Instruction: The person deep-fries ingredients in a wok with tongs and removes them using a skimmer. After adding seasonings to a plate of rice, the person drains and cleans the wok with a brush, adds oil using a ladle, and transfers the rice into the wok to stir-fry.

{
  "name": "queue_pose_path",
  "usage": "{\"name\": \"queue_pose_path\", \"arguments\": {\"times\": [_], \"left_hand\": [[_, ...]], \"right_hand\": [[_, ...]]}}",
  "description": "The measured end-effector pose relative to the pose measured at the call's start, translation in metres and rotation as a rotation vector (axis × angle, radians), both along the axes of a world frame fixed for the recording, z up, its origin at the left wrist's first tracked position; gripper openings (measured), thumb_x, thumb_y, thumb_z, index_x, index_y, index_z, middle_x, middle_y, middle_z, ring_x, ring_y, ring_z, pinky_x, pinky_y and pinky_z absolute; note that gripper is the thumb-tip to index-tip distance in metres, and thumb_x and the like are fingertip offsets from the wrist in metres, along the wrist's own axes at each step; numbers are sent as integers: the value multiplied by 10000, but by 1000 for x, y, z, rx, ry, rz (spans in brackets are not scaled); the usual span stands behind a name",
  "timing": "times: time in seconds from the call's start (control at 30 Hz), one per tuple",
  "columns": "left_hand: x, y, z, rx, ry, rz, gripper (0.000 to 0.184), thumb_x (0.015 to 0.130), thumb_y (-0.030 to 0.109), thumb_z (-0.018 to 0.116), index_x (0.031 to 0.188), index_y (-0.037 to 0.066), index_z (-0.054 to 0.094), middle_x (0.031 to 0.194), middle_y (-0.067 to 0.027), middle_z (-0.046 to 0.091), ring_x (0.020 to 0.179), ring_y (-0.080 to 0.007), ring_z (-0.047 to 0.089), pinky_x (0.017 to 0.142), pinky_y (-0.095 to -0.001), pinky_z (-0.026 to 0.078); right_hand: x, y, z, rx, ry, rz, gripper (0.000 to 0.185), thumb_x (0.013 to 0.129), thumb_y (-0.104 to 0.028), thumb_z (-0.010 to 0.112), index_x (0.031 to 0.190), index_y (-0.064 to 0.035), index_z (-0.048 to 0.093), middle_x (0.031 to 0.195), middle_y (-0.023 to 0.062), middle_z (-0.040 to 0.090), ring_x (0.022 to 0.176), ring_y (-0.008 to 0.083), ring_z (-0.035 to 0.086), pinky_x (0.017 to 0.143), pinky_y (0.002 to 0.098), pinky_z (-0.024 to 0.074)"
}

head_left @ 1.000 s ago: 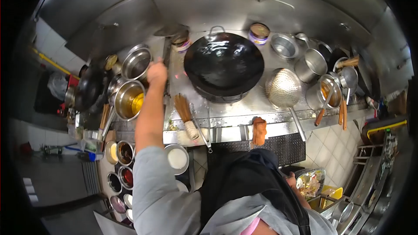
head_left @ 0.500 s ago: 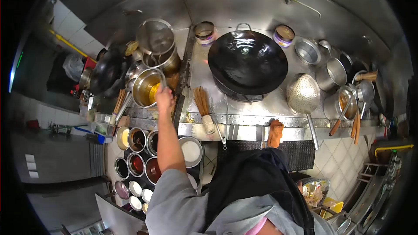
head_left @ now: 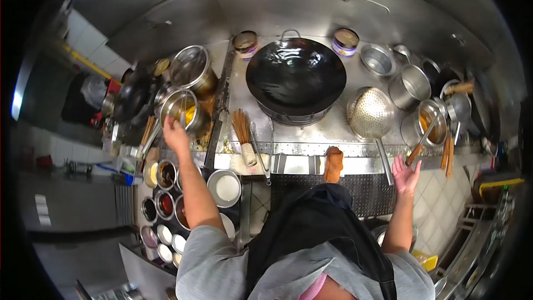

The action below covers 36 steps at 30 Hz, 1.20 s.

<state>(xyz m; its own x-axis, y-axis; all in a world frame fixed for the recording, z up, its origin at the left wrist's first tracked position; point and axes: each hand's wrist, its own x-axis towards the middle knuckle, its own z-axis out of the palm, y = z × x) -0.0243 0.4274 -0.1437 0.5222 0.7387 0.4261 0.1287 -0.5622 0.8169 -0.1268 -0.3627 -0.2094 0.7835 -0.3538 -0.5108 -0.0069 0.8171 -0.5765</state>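
My left hand [head_left: 176, 134] is at the near rim of a steel pot [head_left: 195, 128] holding yellow liquid, beside a thin utensil standing in it. Its fingers are bent, but whether they grip anything is unclear. Behind it, a round steel strainer or bowl sits on a deeper pot [head_left: 206, 82]. My right hand [head_left: 407, 176] is open, palm up and fingers spread, beyond the counter's front edge. It is close to the handle ends of a perforated skimmer [head_left: 371, 112] and a wooden-handled ladle [head_left: 415, 153], with nothing visible in it.
A large black wok [head_left: 296, 75] stands on the middle burner. A bamboo brush [head_left: 241, 130] and a folded orange-brown cloth [head_left: 333, 165] lie near the front edge. Several seasoning containers are at lower left. More steel pots [head_left: 410, 86] stand on the right.
The round strainer or bowl, lifted by my left hand half a second ago, now rests on the rear pot. My left hand has moved left and down; my right hand has come up into clear view.
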Motion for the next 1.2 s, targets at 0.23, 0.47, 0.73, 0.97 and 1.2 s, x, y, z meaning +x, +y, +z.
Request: {"name": "queue_pose_path", "arguments": {"times": [0.23, 0.47, 0.73, 0.97, 1.2], "left_hand": [[-65, -272, 5, -463, 18, -593, 205, 928, -42, 552, 1066, 10, 694, 1011, -75, 699, 935, -148, 660, 859, -284, 522], [-69, -402, 44, -469, 292, -1178, 457, 965, 164, 641, 1400, 68, 534, 1148, -119, 704, 1013, -155, 655, 863, -296, 519], [-70, -264, 65, -388, 154, -465, 700, 976, 122, 580, 1567, 59, 209, 879, -62, 579, 696, -131, 544, 625, -299, 499], [-110, -107, 90, -580, 3, -214, 511, 952, 47, 537, 1438, -2, 388, 705, -4, 543, 470, -76, 483, 415, -228, 391], [-90, -10, 90, -630, 142, -314, 295, 907, 65, 509, 1198, 27, 541, 684, -8, 528, 449, -97, 504, 408, -246, 408]], "right_hand": [[94, -10, -12, -330, 23, 81, 81, 951, -146, 558, 900, -119, 501, 629, -35, 455, 481, 69, 435, 396, 204, 338], [46, 159, 33, -928, -22, 478, 179, 928, -63, 544, 1095, -58, 482, 801, 19, 540, 533, 92, 496, 433, 239, 429], [67, 382, 70, -944, -937, 1322, 319, 1015, -240, 534, 1231, -6, 540, 1098, 161, 614, 1021, 246, 611, 883, 350, 483], [108, 651, 41, -259, -223, 1607, 725, 924, -492, 640, 1438, -48, 386, 1353, 183, 518, 1225, 297, 527, 979, 442, 457], [179, 779, 52, 317, 56, 1294, 195, 967, -269, 615, 1047, -101, 559, 738, 24, 553, 616, 164, 531, 635, 351, 492]]}}
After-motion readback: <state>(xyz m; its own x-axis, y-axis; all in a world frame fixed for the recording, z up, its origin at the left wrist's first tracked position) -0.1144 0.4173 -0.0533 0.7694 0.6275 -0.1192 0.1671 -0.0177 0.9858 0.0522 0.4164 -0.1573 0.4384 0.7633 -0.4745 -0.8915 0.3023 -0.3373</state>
